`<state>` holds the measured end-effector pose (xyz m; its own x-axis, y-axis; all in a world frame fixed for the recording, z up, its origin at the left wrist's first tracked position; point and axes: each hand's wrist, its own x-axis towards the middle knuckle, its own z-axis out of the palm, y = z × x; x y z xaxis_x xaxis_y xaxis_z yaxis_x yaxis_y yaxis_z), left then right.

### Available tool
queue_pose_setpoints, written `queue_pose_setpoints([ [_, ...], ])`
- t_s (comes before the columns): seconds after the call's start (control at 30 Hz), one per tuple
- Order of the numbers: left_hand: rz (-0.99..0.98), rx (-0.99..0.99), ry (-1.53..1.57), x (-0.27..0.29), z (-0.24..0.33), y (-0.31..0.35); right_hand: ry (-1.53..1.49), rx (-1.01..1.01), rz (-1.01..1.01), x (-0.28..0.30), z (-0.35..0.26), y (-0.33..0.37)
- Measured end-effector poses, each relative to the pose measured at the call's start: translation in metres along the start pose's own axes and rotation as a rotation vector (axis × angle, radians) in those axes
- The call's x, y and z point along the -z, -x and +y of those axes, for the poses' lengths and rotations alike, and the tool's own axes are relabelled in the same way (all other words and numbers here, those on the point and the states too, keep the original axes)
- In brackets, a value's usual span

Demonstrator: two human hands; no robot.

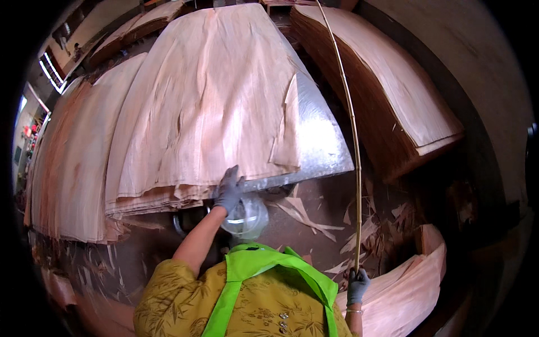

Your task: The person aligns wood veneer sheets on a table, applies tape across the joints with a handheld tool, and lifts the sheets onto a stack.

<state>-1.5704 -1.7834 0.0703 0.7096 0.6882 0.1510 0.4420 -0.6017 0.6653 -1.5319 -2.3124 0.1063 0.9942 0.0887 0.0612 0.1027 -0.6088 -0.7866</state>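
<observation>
two gloved hands busy: left hand [228, 190] pinches veneer [208, 106], right hand [357, 285] fists the cane [351, 129]; brittle sheet could tear if yanked.

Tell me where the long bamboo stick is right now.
In the head view, the bamboo stick stands right of the veneer stack, its lower end gripped by the gloved right hand.

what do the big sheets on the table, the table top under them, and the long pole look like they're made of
The sheets look like thin raw wood veneer: pale pinkish-tan, visible grain, split and ragged edges, unfinished. The table top seems to be bare metal, grey with a dull sheen. The long pole, held by the gloved right hand, looks like bamboo or cane: thin, yellowish, apparently jointed.
</observation>
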Motion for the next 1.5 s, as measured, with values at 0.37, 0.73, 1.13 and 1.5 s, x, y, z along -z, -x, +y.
queue_pose_setpoints([
  [0.37,-0.242,-0.129,-0.154,-0.165,0.149,-0.056,0.145,-0.019,0.051,0.081,0.086,-0.082],
  [0.73,0.057,-0.263,-0.301,-0.204,0.169,-0.119,-0.184,-0.194,0.053,0.067,0.128,-0.227],
  [1.13,-0.121,-0.114,-0.556,-0.189,0.219,-0.075,0.227,0.203,-0.021,0.098,0.104,-0.623],
  [1.5,-0.307,0.035,-0.699,-0.289,0.253,-0.095,-0.083,0.808,-0.442,-0.113,0.010,-0.718],
])
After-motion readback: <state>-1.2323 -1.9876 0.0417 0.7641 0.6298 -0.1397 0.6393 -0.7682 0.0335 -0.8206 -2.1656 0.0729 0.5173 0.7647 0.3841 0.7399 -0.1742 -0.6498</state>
